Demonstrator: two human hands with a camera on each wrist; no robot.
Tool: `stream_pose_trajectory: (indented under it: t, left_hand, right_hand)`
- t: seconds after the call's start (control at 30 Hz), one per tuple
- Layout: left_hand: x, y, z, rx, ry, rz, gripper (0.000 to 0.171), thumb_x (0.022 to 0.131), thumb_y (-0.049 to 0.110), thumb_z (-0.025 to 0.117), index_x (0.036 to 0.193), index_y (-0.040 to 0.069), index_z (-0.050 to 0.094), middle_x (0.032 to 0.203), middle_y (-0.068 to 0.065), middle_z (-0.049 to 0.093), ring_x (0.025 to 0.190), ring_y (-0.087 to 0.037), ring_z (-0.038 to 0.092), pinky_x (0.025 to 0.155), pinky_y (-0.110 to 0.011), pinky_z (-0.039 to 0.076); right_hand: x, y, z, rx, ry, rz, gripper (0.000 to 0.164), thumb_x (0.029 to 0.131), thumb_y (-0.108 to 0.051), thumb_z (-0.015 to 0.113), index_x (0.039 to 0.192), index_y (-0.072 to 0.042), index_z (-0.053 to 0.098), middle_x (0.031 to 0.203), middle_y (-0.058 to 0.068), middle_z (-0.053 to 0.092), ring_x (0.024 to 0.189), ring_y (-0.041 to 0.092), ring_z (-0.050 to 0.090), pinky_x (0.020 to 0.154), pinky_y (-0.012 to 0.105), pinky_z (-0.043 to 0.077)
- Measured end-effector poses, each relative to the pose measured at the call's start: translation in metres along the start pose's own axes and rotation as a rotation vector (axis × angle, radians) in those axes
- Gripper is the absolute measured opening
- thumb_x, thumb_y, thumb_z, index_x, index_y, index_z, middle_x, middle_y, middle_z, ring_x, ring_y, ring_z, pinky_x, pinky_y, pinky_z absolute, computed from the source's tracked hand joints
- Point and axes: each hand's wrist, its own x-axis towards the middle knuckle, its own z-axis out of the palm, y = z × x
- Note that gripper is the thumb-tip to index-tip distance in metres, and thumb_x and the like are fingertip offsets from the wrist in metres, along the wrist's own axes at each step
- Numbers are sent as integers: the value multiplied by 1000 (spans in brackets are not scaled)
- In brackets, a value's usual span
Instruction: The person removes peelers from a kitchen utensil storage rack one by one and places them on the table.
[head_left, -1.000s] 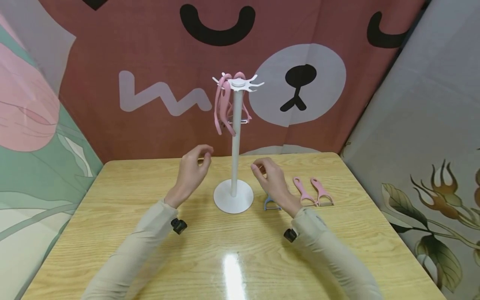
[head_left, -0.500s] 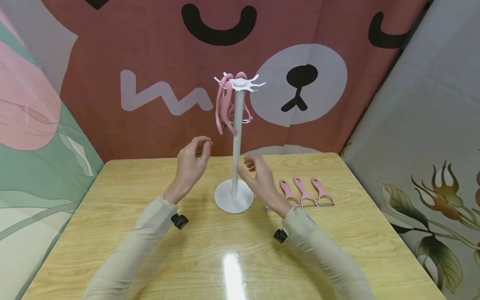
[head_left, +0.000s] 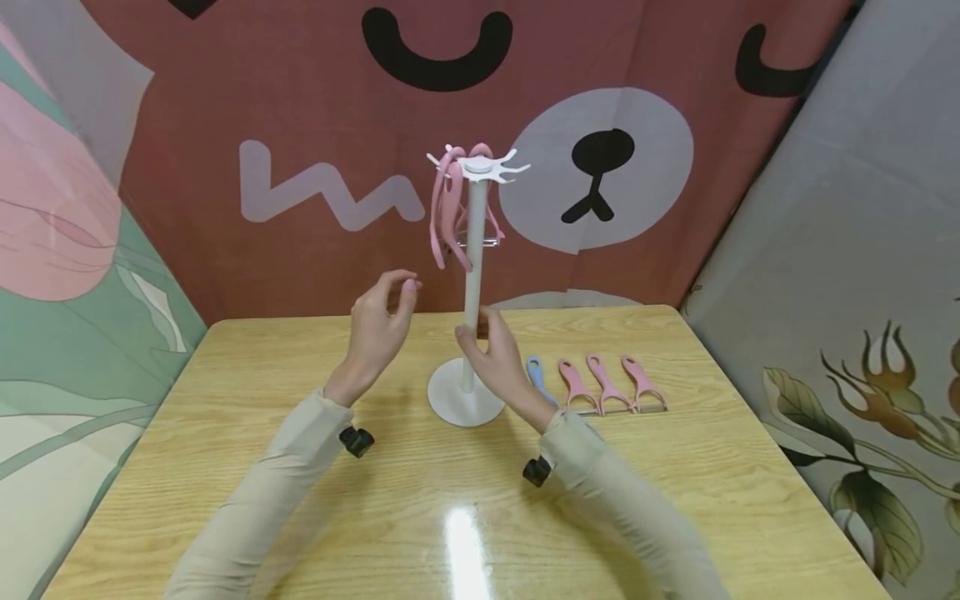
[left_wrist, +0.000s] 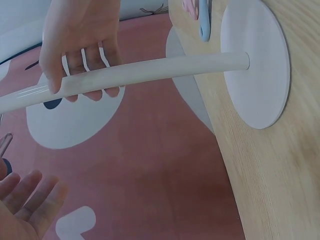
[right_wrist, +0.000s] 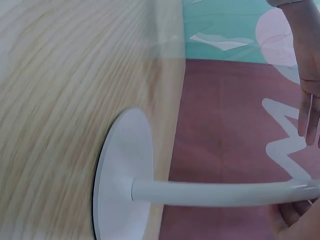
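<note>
4 peelers point(head_left: 603, 377), head view: 3 pink, 1 blue, rowed on table point(head_left: 337, 533), right of stand point(head_left: 472, 287).
Hung peelers point(head_left: 452, 208), head view: pink, on stand's top hooks.
Right hand point(left_wrist: 82, 37), left wrist view: thumb and fingers curled round stand's pole.
Left hand point(right_wrist: 310, 90), right wrist view: near pole, fingers relaxed, holding nothing.
</note>
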Motion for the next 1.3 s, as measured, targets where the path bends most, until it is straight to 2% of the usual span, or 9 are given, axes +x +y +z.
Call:
stream_pose_trajectory:
  t: [0.1, 0.17, 0.37, 0.5, 0.6, 0.73, 0.9, 1.13, 1.3]
  left_hand:
    - [0, 0, 0, -3, 4, 7, 23, 104, 15, 52, 114, -2, 64, 102, -14, 72, 89, -26, 71, 75, -40, 58]
    - [-1, 0, -1, -8, 1, 10, 23, 104, 14, 52, 114, -3, 64, 102, -15, 71, 89, -27, 71, 75, -41, 58]
    - [-2, 1, -2, -6, -2, 1, 24, 104, 14, 51, 114, -3, 64, 102, -15, 71, 89, -27, 71, 76, -41, 58]
    - [-1, 1, -1, -2, -7, -4, 25, 105, 15, 50, 116, -3, 63, 102, -14, 71, 89, -26, 71, 75, -39, 58]
    - [0, 2, 0, -13, -9, -8, 25, 105, 15, 50, 117, -3, 62, 102, -14, 71, 90, -28, 71, 75, -40, 58]
    - [1, 2, 1, -20, -8, -18, 25, 105, 15, 49, 119, -2, 61, 102, -14, 72, 90, -28, 70, 75, -40, 58]
    - [0, 3, 1, -16, -12, -26, 25, 105, 16, 50, 118, -2, 61, 103, -13, 72, 91, -26, 71, 75, -40, 58]
    - [1, 7, -2, -10, -2, -18, 24, 105, 16, 50, 117, -2, 62, 102, -13, 72, 89, -25, 71, 74, -39, 58]
    - [3, 9, -4, -11, 1, -13, 24, 105, 15, 50, 117, -2, 62, 102, -13, 72, 89, -25, 71, 73, -40, 58]
  right_hand:
    - [2, 1, 8, 76, 40, 12, 26, 100, 1, 53, 122, 14, 48, 100, 26, 60, 89, 37, 60, 81, 41, 50]
    - [5, 14, 17, 136, 48, 27, 21, 101, 2, 48, 120, 11, 45, 98, 26, 58, 89, 38, 59, 81, 42, 51]
    - [9, 17, 29, 221, 30, 115, 11, 105, -7, 36, 114, 0, 38, 88, 10, 47, 81, 33, 52, 74, 35, 48]
    - [10, 19, 32, 190, 68, 162, 17, 108, -22, 37, 111, -6, 42, 74, 2, 43, 63, 20, 44, 57, 28, 37]
    - [13, 22, 34, 202, 92, 136, 20, 108, -25, 39, 108, -6, 45, 69, 2, 43, 56, 14, 40, 50, 27, 35]
    - [18, 25, 36, 245, 110, 90, 22, 107, -21, 45, 95, -4, 48, 65, 0, 44, 51, 10, 41, 47, 24, 35]
    - [22, 25, 37, 232, 161, 93, 30, 105, -18, 50, 80, -2, 48, 57, -3, 43, 47, 6, 39, 43, 22, 32]
    - [20, -2, 26, 268, 163, 127, 33, 103, -10, 51, 71, -6, 46, 50, -4, 42, 42, 3, 38, 41, 20, 31]
    - [24, -3, 25, 314, 176, 153, 37, 101, -7, 52, 65, -8, 45, 48, -5, 42, 40, 4, 39, 40, 19, 32]
